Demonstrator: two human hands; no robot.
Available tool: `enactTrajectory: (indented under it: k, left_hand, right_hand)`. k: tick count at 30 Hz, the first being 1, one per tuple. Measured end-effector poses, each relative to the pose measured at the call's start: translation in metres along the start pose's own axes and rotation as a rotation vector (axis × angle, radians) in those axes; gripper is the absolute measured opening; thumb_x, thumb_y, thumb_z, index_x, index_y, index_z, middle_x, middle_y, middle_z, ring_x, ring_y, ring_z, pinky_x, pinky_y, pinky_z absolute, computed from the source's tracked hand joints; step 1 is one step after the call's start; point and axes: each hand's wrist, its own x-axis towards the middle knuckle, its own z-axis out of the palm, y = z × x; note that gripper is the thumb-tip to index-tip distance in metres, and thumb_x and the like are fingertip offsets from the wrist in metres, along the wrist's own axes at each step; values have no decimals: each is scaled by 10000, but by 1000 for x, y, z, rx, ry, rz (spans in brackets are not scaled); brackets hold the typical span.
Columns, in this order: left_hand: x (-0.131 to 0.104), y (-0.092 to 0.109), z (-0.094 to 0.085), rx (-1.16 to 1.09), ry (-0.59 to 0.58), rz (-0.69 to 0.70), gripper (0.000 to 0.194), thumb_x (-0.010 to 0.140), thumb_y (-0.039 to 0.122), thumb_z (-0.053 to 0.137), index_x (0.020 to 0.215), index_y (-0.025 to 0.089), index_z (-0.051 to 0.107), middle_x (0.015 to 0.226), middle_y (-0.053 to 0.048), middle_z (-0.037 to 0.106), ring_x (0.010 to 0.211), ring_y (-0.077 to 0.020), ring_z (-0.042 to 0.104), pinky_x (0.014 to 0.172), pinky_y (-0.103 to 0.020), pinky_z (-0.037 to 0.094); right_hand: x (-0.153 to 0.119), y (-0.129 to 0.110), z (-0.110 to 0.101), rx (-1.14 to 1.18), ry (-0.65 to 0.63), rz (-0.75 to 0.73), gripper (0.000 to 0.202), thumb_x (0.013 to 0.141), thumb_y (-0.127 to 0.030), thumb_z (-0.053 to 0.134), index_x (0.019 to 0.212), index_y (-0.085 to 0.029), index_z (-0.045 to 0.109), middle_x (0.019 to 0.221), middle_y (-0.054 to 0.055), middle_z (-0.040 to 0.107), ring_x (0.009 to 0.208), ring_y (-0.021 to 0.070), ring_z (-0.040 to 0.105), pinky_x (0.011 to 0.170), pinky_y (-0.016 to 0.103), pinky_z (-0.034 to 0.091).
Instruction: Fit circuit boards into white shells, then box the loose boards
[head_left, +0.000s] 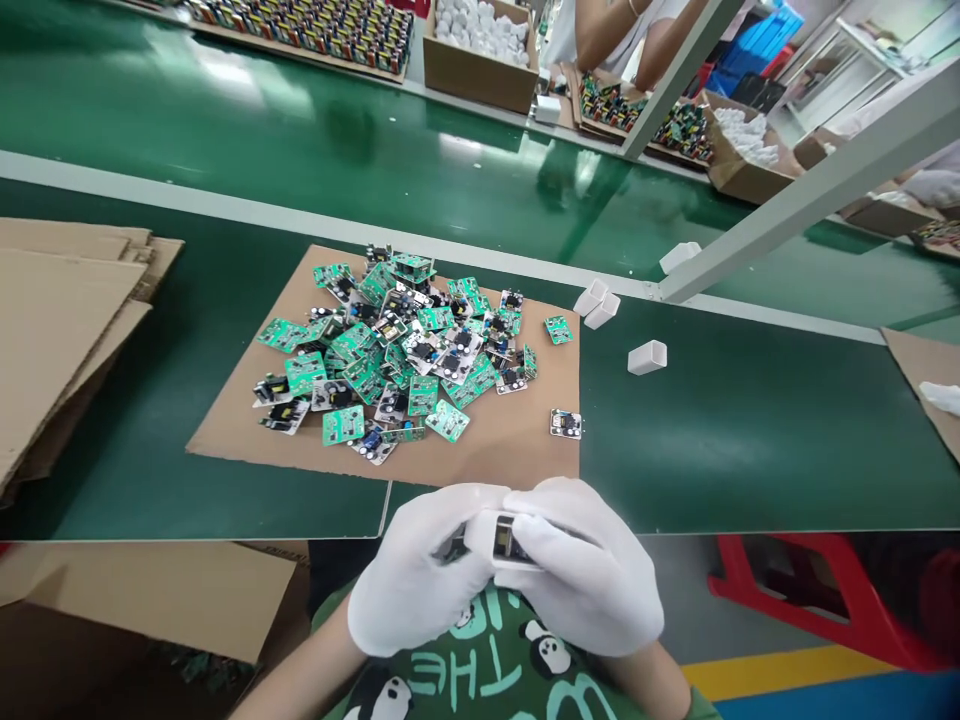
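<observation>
both gloved hands, left hand point(420, 575) and right hand point(581, 575), gripped one white charger housing point(499, 540); circuit boards point(397, 345) heaped at 12 o'clock; shirt point(480, 670) read "the"

Bright overhead glare, warped edges.

Dead centre on the counter point(750, 420) lies a cardboard sheet point(510, 440) with a heap of circuit boards point(397, 345) on it, and one stray board point(565, 423) sits at the heap's four o'clock. Three plastic housings point(646, 357) lie on the counter at the sheet's two o'clock. At nine o'clock, a stack of flattened cardboard point(60, 320). Near the lower edge, left hand point(420, 585) and right hand point(585, 580) meet around a housing point(499, 540). Beyond the belt at twelve o'clock stands a box of parts point(480, 45), with a co-worker's arm point(600, 30) behind it.
</observation>
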Motion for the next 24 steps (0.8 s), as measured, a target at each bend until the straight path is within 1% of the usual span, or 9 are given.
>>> enactTrajectory:
  k: [3, 7, 9, 10, 13, 14, 16, 19, 24]
  left_hand:
    - [-3, -2, -2, 4, -17, -11, 169, 906, 241, 657, 1076, 243, 659, 936, -11, 758, 780, -145, 731, 704, -187, 590]
    - [-8, -8, -5, 79, -17, -28, 206, 902, 285, 661, 1090, 204, 680, 951, -79, 764, 822, -224, 749, 686, -257, 615]
    - [-8, -9, -4, 175, 23, -7, 224, 906, 293, 666, 1114, 211, 662, 979, -80, 761, 834, -217, 748, 719, -259, 617]
    - [-6, -9, -3, 229, 68, 23, 267, 909, 317, 674, 1152, 214, 640, 999, -83, 753, 858, -212, 743, 756, -266, 616]
    - [5, -5, -1, 395, 199, 192, 520, 862, 405, 739, 1294, 201, 532, 1093, -125, 698, 1000, -230, 696, 884, -329, 587]
    - [9, -2, -1, 449, 194, 251, 569, 847, 405, 758, 1313, 193, 511, 1128, -141, 677, 1043, -241, 676, 904, -350, 573]
    - [17, 4, -4, 513, 124, 338, 542, 850, 372, 759, 1295, 188, 510, 1159, -149, 670, 1055, -244, 664, 881, -359, 556]
    - [23, 12, -7, 478, 82, 318, 447, 885, 343, 726, 1256, 197, 525, 1115, -115, 715, 953, -219, 673, 819, -352, 536]
    - [24, 20, -7, 420, 99, 186, 399, 850, 342, 766, 1182, 183, 610, 1053, -79, 738, 850, -199, 627, 824, -348, 521]
  right_hand:
    - [4, 2, -2, 59, 56, -77, 361, 1007, -231, 552, 1362, -223, 487, 1006, 108, 708, 820, 233, 689, 710, 369, 562]
    - [7, 2, 0, 97, 53, -32, 278, 984, -185, 585, 1253, -237, 537, 948, 79, 700, 810, 215, 680, 681, 331, 549]
    - [7, 2, 4, 167, 111, 73, 226, 954, -174, 634, 1159, -252, 579, 941, 55, 696, 807, 197, 673, 689, 310, 548]
    - [7, 2, 7, 231, 162, 167, 206, 939, -188, 664, 1122, -254, 595, 949, 44, 692, 806, 186, 669, 699, 297, 551]
    - [6, 0, 16, 565, 283, 535, 132, 958, -329, 648, 1028, -219, 626, 936, 44, 674, 784, 172, 656, 687, 272, 557]
    - [6, 0, 19, 695, 269, 646, 180, 975, -384, 609, 991, -206, 625, 911, 48, 666, 770, 176, 652, 676, 275, 558]
    - [5, -2, 25, 917, 184, 780, 297, 980, -477, 553, 905, -195, 609, 844, 50, 653, 735, 189, 646, 662, 296, 567]
    - [5, -5, 30, 1080, 121, 882, 359, 926, -557, 592, 842, -208, 602, 803, 46, 656, 698, 207, 654, 656, 332, 588]
    - [4, -9, 32, 1351, 163, 903, 370, 824, -556, 740, 963, -216, 694, 803, 46, 693, 689, 232, 683, 675, 380, 621]
